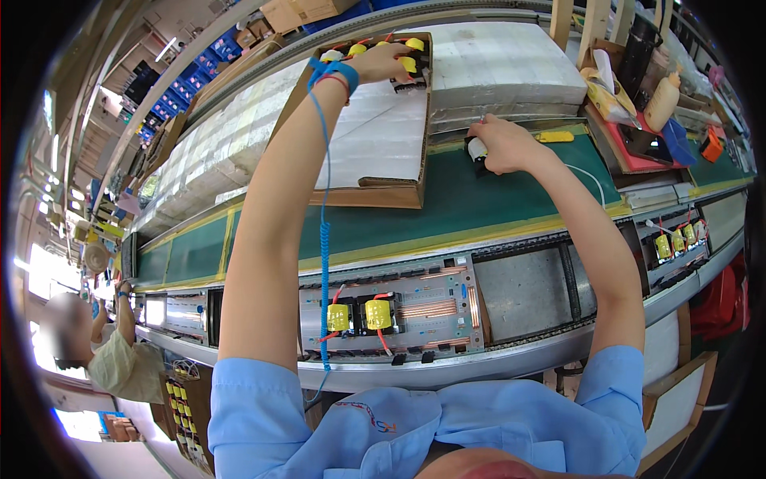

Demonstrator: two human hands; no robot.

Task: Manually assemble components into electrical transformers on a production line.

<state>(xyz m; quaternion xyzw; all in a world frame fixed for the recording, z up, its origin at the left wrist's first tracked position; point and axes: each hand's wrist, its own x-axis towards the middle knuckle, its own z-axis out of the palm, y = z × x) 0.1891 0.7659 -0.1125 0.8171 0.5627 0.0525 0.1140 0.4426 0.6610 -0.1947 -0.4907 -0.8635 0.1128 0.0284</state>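
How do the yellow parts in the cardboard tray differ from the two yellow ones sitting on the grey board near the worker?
The yellow parts in the cardboard tray lie loose at its far end, where the left hand reaches among them; the two yellow parts on the grey board sit side by side, untouched. The tray parts lie beyond the green belt, the board parts on the near track. Both sets are yellow-wrapped with red wires.

A factory assembly line for electrical parts is shown. A long green conveyor belt [511, 195] is flanked by a metal track carrying a fixture plate [431, 307] with yellow-taped coils [377, 314]. More such coils are held in a cardboard tray [375, 144], and stacked blue crates [171, 104] are seen behind. A blue coiled grounding cord [325, 263] is worn, and another worker [120, 359] is seated further down the line.
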